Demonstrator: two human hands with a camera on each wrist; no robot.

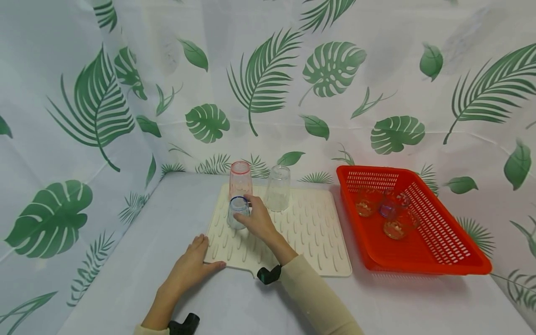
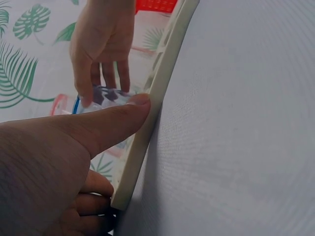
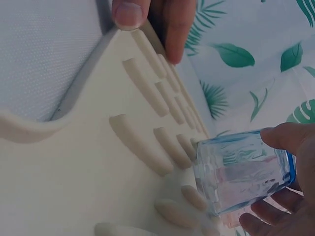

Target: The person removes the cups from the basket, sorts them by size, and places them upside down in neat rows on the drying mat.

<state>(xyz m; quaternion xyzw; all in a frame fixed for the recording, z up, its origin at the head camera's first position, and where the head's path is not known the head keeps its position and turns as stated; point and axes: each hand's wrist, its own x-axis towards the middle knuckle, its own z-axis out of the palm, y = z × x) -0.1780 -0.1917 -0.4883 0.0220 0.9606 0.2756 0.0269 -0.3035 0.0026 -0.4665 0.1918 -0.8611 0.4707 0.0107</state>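
Note:
My right hand (image 1: 260, 220) grips a small clear glass with a blue rim (image 3: 241, 169), thumb on one side and fingers on the other near the rim. The glass is upright, its base right at the ridges of a cream drying mat (image 1: 310, 232). My left hand (image 1: 188, 263) rests at the mat's front left corner, its thumb (image 2: 120, 120) along the front edge and its fingers by the left side. Just behind the held glass stands a tall pink-tinted glass (image 1: 240, 179). A tall clear glass (image 1: 278, 188) stands to its right on the mat.
A red plastic basket (image 1: 423, 260) with perforated walls sits right of the mat. Inside it are several small glass cups (image 1: 395, 229), one of them purple-tinted. A leaf-patterned cloth (image 1: 268, 130) hangs behind the white table surface (image 1: 234, 302).

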